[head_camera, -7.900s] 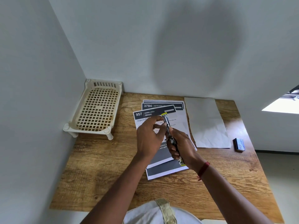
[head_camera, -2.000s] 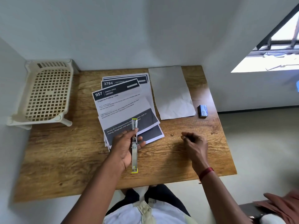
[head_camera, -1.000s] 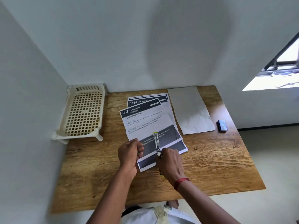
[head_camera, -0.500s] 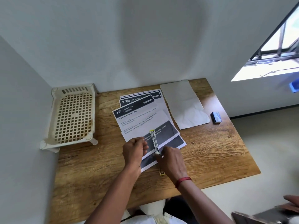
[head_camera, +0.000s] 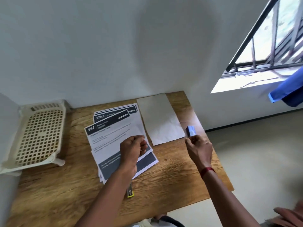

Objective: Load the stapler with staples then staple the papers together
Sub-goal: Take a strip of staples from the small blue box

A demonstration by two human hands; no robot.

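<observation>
Several printed papers (head_camera: 114, 138) lie fanned on the wooden table (head_camera: 172, 174). My left hand (head_camera: 132, 148) is curled over their middle. The stapler (head_camera: 130, 192) lies under that hand and forearm; only its yellow-tipped rear end shows near the papers' bottom edge. The small blue staple box (head_camera: 191, 131) sits near the table's right edge. My right hand (head_camera: 198, 145) has reached it, and thumb and forefinger pinch its near end.
A blank crumpled sheet (head_camera: 159, 118) lies between the papers and the staple box. A cream plastic rack (head_camera: 37, 133) stands in the back left corner against the walls. Another person's hand (head_camera: 288, 217) shows at the bottom right.
My right hand has left the stapler and moved right to the staple box. The stapler now lies flat under my left hand and forearm. The camera has swung right.
</observation>
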